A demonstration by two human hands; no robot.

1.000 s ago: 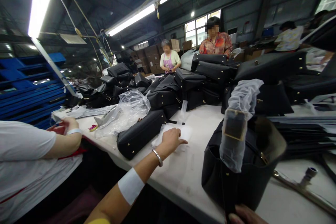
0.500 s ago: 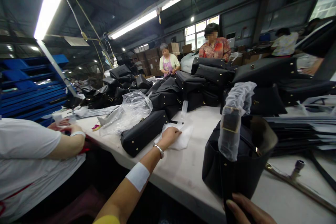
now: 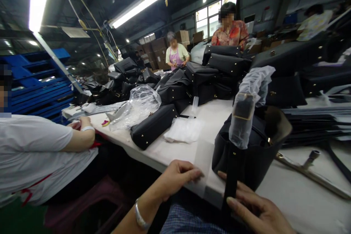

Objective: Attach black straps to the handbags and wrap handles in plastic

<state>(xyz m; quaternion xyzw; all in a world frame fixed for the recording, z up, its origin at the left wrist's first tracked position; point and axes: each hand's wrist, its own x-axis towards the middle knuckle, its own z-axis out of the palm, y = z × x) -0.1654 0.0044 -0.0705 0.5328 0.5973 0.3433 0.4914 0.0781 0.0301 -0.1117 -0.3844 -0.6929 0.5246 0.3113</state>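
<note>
A black handbag point(image 3: 255, 168) stands upright on the table in front of me, its mouth open. Translucent wrap covers the handle point(image 3: 242, 117), and a gold buckle shows through. My right hand point(image 3: 255, 204) grips the bag's black strap point(image 3: 231, 175) between thumb and fingers. To the left of the bag, my left hand point(image 3: 181, 175) pinches a thin translucent sheet point(image 3: 204, 162), which hangs over the table edge next to the strap. A stack of similar white sheets point(image 3: 182, 130) lies farther back on the table. Another black bag point(image 3: 155, 126) rests on its side by that stack.
Black bags point(image 3: 175, 91) are heaped along the back of the white table point(image 3: 274, 197). Crumpled clear plastic point(image 3: 139, 106) lies at left. A metal rod point(image 3: 315, 177) and flat black strips point(image 3: 309, 128) lie at right. A co-worker in white point(image 3: 35, 150) sits close on my left.
My left hand has come back from the white stack toward the bag, bringing a translucent sheet. My right hand still grips the strap. The view has shifted slightly.
</note>
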